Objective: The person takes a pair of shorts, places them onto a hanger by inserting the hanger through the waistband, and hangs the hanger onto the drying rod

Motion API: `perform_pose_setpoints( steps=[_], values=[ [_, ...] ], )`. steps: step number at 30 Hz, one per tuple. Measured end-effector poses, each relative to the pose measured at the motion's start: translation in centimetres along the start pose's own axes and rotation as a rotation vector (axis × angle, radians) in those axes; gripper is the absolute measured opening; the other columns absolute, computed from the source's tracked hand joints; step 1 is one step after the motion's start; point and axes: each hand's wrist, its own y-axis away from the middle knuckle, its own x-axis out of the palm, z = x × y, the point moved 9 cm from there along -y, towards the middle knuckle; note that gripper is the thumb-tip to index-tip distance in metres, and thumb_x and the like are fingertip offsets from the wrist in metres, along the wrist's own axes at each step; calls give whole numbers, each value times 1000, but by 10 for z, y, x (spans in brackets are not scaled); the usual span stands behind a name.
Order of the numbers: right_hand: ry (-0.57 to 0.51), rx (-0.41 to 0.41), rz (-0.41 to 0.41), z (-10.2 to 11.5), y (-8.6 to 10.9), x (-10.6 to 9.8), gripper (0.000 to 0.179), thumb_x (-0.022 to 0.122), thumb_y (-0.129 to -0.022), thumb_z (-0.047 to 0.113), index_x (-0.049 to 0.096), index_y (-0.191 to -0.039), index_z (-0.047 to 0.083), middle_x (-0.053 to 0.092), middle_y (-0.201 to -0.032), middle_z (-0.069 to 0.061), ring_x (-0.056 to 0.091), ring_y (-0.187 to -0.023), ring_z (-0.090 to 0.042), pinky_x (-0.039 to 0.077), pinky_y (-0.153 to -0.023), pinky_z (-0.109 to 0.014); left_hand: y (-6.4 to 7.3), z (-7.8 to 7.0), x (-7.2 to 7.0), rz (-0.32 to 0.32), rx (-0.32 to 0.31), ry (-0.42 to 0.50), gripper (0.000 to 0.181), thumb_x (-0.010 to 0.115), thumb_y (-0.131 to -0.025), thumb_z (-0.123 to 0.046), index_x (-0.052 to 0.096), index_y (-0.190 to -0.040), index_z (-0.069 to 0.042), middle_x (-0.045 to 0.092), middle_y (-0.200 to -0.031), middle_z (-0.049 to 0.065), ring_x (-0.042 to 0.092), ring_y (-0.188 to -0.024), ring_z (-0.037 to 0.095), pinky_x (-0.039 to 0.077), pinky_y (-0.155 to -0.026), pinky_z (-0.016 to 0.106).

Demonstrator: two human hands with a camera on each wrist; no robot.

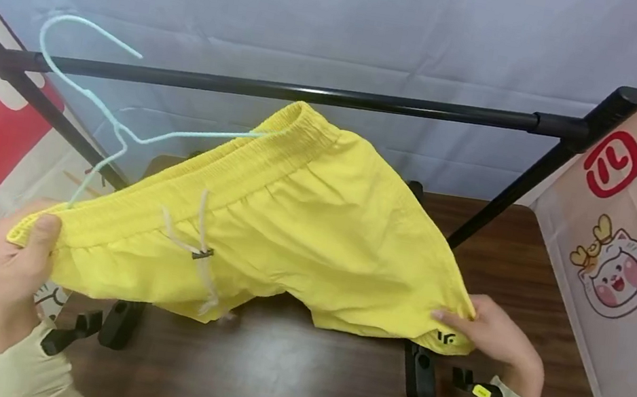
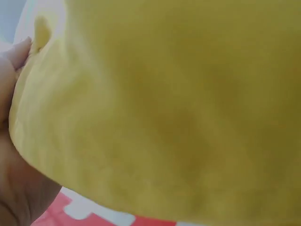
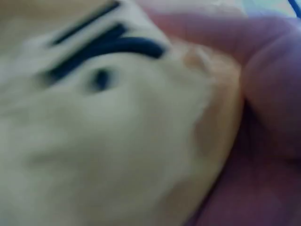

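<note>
Yellow shorts [image 1: 344, 230] with an elastic waistband and a white drawstring are spread between both hands, below the black rail. My left hand [image 1: 14, 270] grips the left end of the waistband, thumb in front. On the right, my right hand [image 1: 496, 335] pinches the leg hem beside a small dark logo. A pale mint hanger [image 1: 104, 105] has both its arms running down into the waist opening, and its hook rises in front of the rail at the left. Yellow cloth fills most of the left wrist view; the right wrist view is blurred, with the logo close up.
A black rack with a horizontal rail [image 1: 334, 96] spans the back, its feet [image 1: 420, 375] on the brown wooden table [image 1: 278, 385]. Printed cloths hang at both sides, and a pale curtain [image 1: 345, 17] is behind.
</note>
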Motion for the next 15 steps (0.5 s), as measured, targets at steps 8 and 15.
perform_pose_setpoints(
  steps=[8, 15],
  values=[
    [31, -244, -376, 94, -8, -15, 94, 87, -87, 13, 34, -163, 13, 52, -158, -17, 53, -144, -31, 47, -114, -30, 23, -6, 58, 294, 67, -527, 25, 57, -98, 9, 77, -108, -3, 72, -99, -24, 61, -77, -10, 48, -75, 6],
    [-324, -662, -411, 151, -17, -9, 76, 69, -87, -20, 40, -156, -6, 60, -150, -9, 59, -137, -15, 45, -114, -22, 40, -3, 102, 493, 82, -603, 22, 62, -101, 1, 76, -114, -9, 76, -100, -6, 66, -83, -6, 52, -79, 10]
  ],
)
